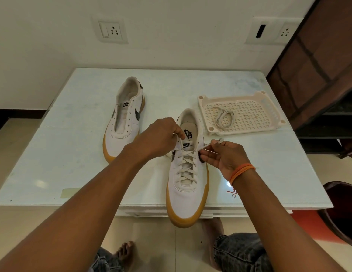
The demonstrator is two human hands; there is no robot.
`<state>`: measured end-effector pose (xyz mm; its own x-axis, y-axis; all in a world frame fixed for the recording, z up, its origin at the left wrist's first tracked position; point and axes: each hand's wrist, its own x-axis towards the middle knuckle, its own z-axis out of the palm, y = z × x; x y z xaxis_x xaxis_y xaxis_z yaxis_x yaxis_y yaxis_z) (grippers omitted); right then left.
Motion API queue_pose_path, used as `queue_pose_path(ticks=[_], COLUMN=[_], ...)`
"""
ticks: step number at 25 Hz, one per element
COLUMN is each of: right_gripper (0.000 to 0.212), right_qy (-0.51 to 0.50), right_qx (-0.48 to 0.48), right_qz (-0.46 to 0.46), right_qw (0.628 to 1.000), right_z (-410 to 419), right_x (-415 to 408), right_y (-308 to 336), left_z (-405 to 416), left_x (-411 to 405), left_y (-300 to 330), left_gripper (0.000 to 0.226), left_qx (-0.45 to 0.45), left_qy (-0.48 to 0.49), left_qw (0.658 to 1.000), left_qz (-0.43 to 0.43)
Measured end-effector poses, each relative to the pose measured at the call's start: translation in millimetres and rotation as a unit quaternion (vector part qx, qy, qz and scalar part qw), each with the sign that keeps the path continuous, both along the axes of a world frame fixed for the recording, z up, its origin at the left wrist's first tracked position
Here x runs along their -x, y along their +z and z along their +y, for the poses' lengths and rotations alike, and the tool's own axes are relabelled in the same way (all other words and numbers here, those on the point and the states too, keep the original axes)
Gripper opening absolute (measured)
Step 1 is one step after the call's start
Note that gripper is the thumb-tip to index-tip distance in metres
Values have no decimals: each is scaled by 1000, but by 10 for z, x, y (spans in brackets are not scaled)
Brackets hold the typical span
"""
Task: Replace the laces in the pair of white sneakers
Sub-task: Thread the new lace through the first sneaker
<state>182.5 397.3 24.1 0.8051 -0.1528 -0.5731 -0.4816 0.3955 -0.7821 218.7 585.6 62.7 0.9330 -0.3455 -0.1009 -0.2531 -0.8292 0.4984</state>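
Observation:
Two white sneakers with gum soles stand on a glass-topped table. The near sneaker is laced with a cream lace, and its toe hangs over the table's front edge. My left hand pinches one lace end at the top left eyelets. My right hand pinches the other lace end to the right of the shoe. The far sneaker at the left has bare eyelets and no lace. A coiled lace lies in a cream tray.
The perforated tray sits at the table's right. A dark wooden shelf stands to the far right, with a dark red bin on the floor below. The wall behind carries sockets. My bare feet show under the table edge.

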Motion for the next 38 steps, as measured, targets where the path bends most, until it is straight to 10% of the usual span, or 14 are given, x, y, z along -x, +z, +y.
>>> queue_pose_path(ticks=[22, 38], right_gripper=[6, 14], right_qy=[127, -106], right_qx=[145, -228], right_qz=[-48, 43], right_qw=[980, 967], right_z=[48, -162], right_x=[-17, -119], right_y=[-61, -55], left_z=[-227, -307], left_x=[174, 185], left_y=[-173, -229], left_gripper=[17, 12], left_qx=[15, 25], left_qy=[43, 78], left_qw=[999, 996], left_qz=[25, 37])
